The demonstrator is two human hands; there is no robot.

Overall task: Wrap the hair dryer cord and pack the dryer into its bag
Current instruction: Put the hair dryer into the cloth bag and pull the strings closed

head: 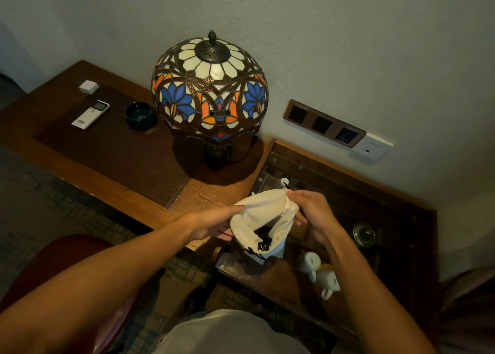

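Meanwhile, both hands hold a cream bag above the tabletop edge.
Left hand grips its side; right hand pinches the top. A black plug shows inside its mouth. Nearby: stained-glass lamp, ashtray, remote, two white mugs.

Dim, warm indoor light. We see the wall brightest at far right, while the lamp casts a dark shadow on the table beneath it. Wide-angle distortion bends the table edges; the near forearms and corners look soft and slightly blurred.
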